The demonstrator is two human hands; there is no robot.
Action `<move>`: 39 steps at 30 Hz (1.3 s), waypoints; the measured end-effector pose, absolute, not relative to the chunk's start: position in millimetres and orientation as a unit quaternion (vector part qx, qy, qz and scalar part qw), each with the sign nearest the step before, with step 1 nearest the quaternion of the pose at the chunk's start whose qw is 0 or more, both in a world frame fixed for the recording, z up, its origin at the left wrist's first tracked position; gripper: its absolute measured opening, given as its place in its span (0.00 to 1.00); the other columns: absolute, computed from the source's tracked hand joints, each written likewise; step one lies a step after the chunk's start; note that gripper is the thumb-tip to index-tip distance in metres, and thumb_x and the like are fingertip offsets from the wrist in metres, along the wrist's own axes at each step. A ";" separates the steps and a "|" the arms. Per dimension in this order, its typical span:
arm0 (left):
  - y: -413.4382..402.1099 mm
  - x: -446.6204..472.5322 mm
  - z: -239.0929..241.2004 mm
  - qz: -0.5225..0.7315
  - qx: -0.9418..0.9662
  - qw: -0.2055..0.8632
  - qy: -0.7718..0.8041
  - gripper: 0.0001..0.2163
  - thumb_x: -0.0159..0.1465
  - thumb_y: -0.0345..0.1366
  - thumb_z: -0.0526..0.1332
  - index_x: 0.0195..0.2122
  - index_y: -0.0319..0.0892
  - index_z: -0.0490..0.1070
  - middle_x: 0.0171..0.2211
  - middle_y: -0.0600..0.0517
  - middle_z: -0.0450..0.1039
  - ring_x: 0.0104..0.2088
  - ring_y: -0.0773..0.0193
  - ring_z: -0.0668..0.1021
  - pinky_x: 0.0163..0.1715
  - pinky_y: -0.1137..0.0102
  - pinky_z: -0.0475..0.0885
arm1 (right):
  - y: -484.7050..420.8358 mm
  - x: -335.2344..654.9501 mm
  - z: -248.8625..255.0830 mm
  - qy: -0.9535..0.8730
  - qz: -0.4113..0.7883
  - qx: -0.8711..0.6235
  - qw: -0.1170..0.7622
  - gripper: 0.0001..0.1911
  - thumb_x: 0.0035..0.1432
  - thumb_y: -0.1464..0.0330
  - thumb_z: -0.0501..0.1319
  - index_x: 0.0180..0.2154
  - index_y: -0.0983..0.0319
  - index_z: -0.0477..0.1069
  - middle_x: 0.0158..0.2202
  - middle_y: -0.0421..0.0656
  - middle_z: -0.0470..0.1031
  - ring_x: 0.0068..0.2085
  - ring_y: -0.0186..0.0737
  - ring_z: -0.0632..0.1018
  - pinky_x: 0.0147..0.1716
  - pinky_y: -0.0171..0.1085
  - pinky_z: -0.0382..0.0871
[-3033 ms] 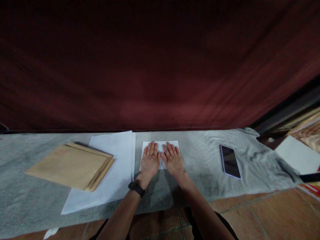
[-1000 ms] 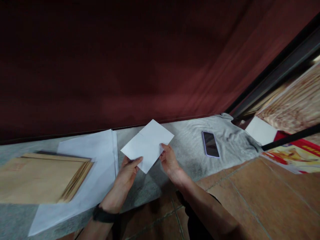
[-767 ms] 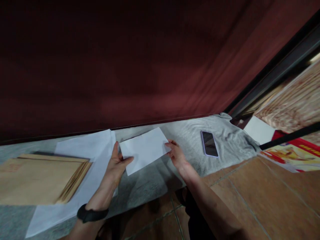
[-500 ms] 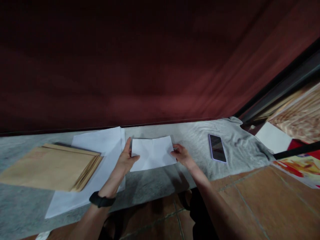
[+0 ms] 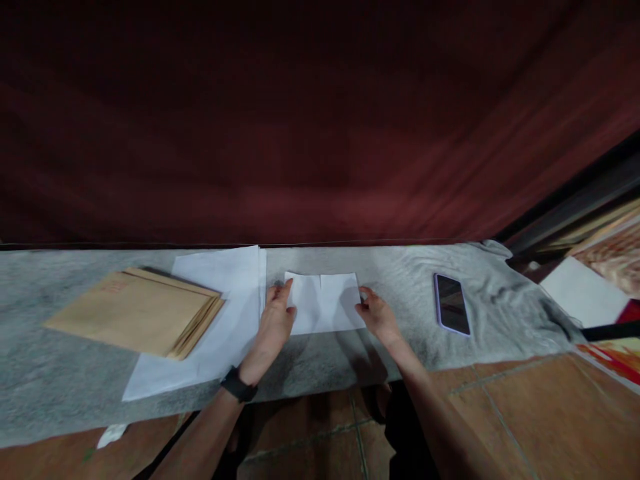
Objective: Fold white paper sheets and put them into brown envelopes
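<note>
A folded sheet of white paper (image 5: 327, 307) with a crease down its middle lies between my hands, low over the grey cloth. My left hand (image 5: 277, 315) grips its left edge, the thumb on top and the fingers at the side. At the opposite short edge, my right hand (image 5: 377, 313) pinches the paper between thumb and fingers. Left of my left hand are larger white sheets (image 5: 235, 333), partly covered by a stack of brown envelopes (image 5: 140, 310).
Grey cloth (image 5: 400, 273) covers the long surface before me. A phone (image 5: 451, 303) with a purple edge lies on the right. Behind stands a dark red curtain-like wall (image 5: 300, 167). Tiled floor (image 5: 530, 407) shows below, with a white scrap (image 5: 113, 435) at the left.
The view has shifted, so the table items appear further right. My left hand has turned more upright at the paper's edge. Both hands still hold the folded paper, which now looks flatter.
</note>
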State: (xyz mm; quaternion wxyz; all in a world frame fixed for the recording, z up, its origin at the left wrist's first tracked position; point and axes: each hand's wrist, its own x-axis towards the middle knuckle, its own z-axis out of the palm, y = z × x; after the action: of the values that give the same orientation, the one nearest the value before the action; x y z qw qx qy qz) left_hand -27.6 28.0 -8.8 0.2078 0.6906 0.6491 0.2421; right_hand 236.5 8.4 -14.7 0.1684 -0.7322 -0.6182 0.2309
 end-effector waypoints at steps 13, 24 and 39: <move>-24.3 16.7 -26.3 0.187 0.825 0.065 0.529 0.25 0.71 0.36 0.52 0.69 0.39 0.58 0.72 0.40 0.53 0.72 0.45 0.54 0.67 0.46 0.58 | 8.3 230.7 -6.7 -0.634 0.172 -0.744 0.122 0.25 0.64 0.71 0.55 0.62 0.60 0.66 0.42 0.46 0.81 0.40 0.45 0.81 0.40 0.38 0.70; -33.0 22.3 -50.6 0.165 0.865 0.028 0.473 0.31 0.69 0.31 0.49 0.73 0.34 0.43 0.72 0.34 0.50 0.72 0.49 0.56 0.68 0.46 0.55 | -24.0 158.4 -30.4 -0.793 0.152 -0.546 0.226 0.29 0.74 0.60 0.43 0.70 0.63 0.54 0.70 0.50 0.59 0.71 0.45 0.59 0.69 0.51 0.53; -36.7 -3.6 -44.8 0.157 0.837 -0.007 0.524 0.31 0.73 0.46 0.49 0.71 0.29 0.49 0.72 0.34 0.50 0.73 0.50 0.51 0.70 0.53 0.56 | -28.0 189.1 -51.8 -0.812 -0.019 -0.565 0.145 0.30 0.75 0.60 0.45 0.71 0.67 0.51 0.73 0.53 0.52 0.72 0.49 0.55 0.69 0.52 0.51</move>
State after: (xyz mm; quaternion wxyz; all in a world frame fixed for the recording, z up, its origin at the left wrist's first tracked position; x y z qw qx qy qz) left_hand -3.6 -36.7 -44.8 -0.0069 0.8372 0.5237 0.1574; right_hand 189.1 -28.0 -51.8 0.1445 -0.5647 -0.8123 -0.0192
